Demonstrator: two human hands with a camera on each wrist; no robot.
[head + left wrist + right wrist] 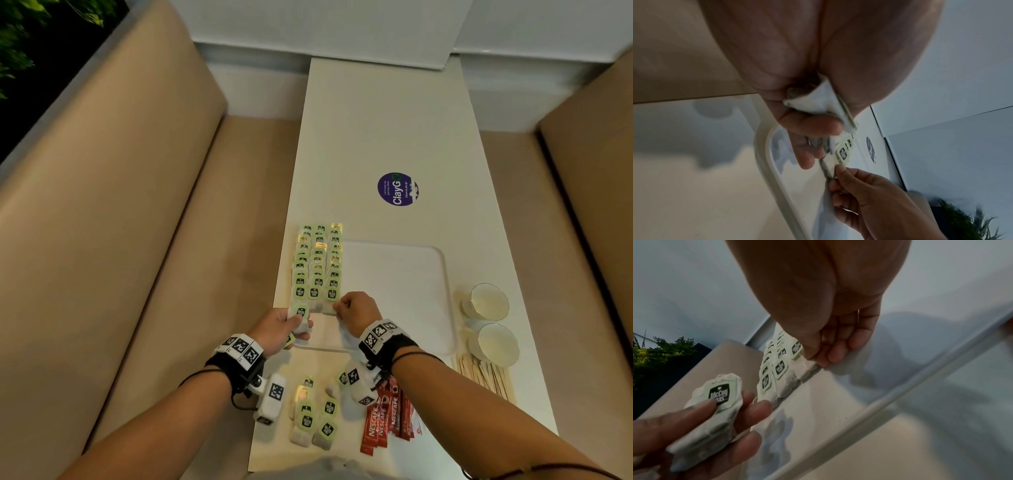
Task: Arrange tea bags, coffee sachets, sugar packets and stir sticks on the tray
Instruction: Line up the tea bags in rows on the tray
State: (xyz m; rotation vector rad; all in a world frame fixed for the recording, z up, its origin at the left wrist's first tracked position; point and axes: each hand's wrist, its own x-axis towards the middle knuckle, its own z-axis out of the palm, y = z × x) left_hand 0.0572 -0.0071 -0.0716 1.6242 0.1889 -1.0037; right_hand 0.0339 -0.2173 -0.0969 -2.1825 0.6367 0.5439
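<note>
Three rows of green-tagged tea bags (317,267) run along the left side of the white tray (411,260). My left hand (298,324) grips a small stack of tea bags (715,410) over the tray's near left corner, thumb on the top tag. My right hand (338,310) pinches the nearest tea bag (807,369) of the right-hand row, which lies on the tray. Loose tea bags (315,418), red coffee sachets (387,418) and wooden stir sticks (486,377) lie on the table in front of the tray.
Two glass cups (486,303) (496,342) stand right of the tray, close to the table's right edge. A purple round sticker (397,189) is on the table beyond the tray. Beige benches (137,240) flank the narrow white table.
</note>
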